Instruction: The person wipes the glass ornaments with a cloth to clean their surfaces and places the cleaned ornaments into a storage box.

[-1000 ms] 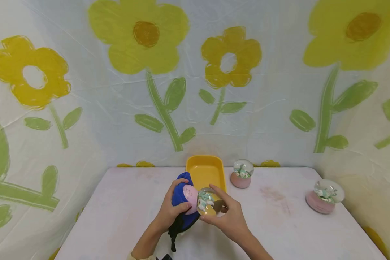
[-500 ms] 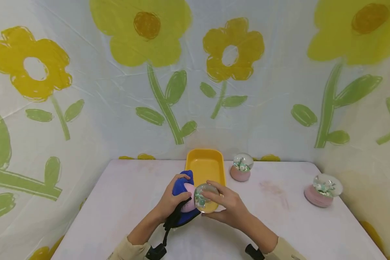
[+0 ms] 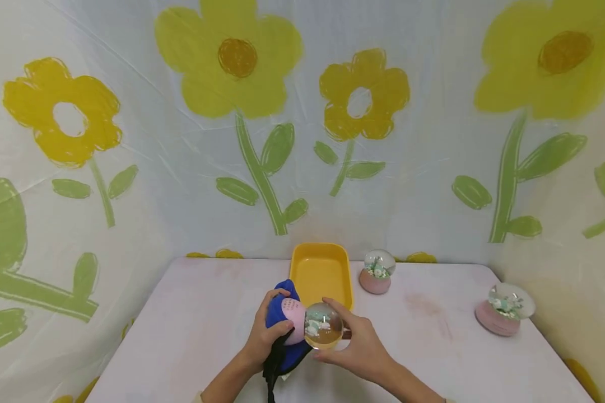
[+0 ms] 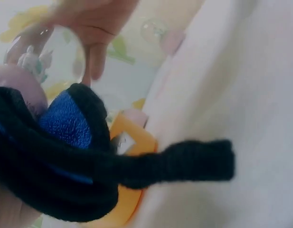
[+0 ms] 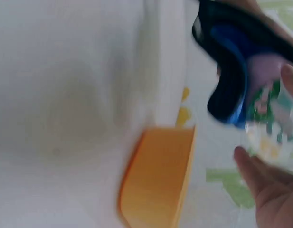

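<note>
A snow globe (image 3: 324, 324) lies tipped on its side in mid-air, its pink base to the left and its clear dome to the right. My left hand (image 3: 262, 336) grips the base through a blue terry cloth (image 3: 294, 358) with black edging and a hanging black strap (image 4: 198, 161). The thumb presses on the pink base, where small print shows. My right hand (image 3: 358, 341) holds the dome from the right, thumb below and fingers above. Small white and green figures show inside the glass. In the right wrist view, the fingers (image 5: 253, 173) lie along the dome.
A yellow tray (image 3: 347, 280) stands just behind the hands. To its right are a second snow globe (image 3: 376, 281) with a pink base and, farther right, a third snow globe (image 3: 499, 322). A flower-print sheet (image 3: 423, 168) closes off the back and sides of the white table (image 3: 206, 313).
My right fingers, half a second ago across the front of the dome, have moved back to its edge. The left hand keeps its grip on the cloth and base. The head view has shifted slightly.
</note>
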`<state>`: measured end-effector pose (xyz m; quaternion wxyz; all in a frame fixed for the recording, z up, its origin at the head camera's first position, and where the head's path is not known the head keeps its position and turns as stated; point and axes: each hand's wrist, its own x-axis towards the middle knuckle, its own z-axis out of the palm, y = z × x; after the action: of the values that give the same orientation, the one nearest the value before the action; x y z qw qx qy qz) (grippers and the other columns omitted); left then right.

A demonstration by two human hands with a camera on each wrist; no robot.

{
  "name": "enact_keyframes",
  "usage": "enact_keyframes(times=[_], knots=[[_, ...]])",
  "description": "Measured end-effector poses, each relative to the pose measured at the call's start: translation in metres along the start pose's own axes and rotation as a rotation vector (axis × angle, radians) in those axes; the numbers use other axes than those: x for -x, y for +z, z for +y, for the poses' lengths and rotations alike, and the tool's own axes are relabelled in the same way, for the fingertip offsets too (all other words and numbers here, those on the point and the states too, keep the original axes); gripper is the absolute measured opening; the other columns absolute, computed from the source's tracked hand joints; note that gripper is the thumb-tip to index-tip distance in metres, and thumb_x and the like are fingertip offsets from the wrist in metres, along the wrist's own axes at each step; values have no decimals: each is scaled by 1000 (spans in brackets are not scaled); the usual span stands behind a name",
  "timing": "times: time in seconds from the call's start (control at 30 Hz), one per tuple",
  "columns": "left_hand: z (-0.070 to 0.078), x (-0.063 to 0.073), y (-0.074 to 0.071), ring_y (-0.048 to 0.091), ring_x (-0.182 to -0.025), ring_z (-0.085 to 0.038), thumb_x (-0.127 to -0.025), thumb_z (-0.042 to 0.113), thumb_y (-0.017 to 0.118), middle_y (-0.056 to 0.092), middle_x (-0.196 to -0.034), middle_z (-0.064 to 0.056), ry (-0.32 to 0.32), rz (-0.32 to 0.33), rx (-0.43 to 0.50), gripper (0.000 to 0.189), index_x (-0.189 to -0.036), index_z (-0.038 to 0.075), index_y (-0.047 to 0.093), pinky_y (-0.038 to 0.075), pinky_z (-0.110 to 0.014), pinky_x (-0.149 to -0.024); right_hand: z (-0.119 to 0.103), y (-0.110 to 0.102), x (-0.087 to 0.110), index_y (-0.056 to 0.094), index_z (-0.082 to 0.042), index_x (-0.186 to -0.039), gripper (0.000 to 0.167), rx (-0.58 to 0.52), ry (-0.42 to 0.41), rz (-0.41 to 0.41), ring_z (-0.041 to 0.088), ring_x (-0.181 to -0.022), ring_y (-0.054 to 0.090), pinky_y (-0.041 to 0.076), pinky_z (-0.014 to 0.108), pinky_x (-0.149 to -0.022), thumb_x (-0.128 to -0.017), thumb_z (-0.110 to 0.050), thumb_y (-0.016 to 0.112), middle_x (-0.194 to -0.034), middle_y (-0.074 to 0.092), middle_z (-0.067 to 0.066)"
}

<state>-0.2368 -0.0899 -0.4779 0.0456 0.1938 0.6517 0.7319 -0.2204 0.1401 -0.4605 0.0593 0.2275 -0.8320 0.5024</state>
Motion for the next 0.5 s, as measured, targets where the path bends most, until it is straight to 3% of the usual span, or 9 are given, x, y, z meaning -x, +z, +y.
enact_keyframes(times=[0.1, 0.17, 0.3, 0.37, 0.43, 0.5], knots=[[5, -7, 0, 52, -108, -32, -86, 29, 56, 45, -125, -17, 1, 6, 3, 55, -136, 16, 37, 51, -44, -84, 1, -13, -6, 46, -28, -142, 88, 111, -170, -52, 15, -108, 61, 53, 26, -79, -65, -37, 89, -127, 60, -7], [8, -11, 1, 51, -109, -33, -84, 28, 57, 44, -128, -17, 10, 5, -27, 56, -136, 17, 39, 50, -44, -84, 1, -19, -9, 47, -28, -142, 87, 238, -302, -70, 17, -111, 60, 53, 29, -82, -66, -35, 89, -132, 57, -5], [11, -11, 3, 51, -107, -32, -84, 28, 60, 43, -129, -17, -32, -13, -93, 54, -135, 18, 43, 50, -43, -84, 4, -26, -11, 52, -23, -138, 73, 552, -697, -60, 23, -110, 62, 53, 32, -83, -73, -25, 87, -135, 54, 8], [10, -8, 5, 52, -106, -31, -85, 28, 62, 44, -129, -17, -71, -23, -113, 53, -134, 17, 45, 50, -42, -84, 6, -27, -10, 55, -21, -135, 69, 607, -831, -56, 25, -109, 62, 54, 32, -81, -73, -21, 87, -134, 54, 14], [10, -5, 6, 52, -105, -30, -86, 28, 62, 44, -128, -18, -95, -37, -124, 51, -132, 15, 45, 49, -42, -84, 8, -27, -10, 55, -21, -134, 70, 560, -831, -85, 25, -109, 61, 54, 33, -82, -72, -22, 87, -133, 54, 13], [10, -4, 6, 52, -106, -29, -86, 27, 62, 45, -128, -18, -90, -49, -134, 51, -132, 14, 45, 49, -41, -86, 11, -26, -11, 55, -21, -135, 74, 429, -715, -126, 22, -108, 61, 54, 33, -82, -70, -29, 89, -130, 57, 9]])
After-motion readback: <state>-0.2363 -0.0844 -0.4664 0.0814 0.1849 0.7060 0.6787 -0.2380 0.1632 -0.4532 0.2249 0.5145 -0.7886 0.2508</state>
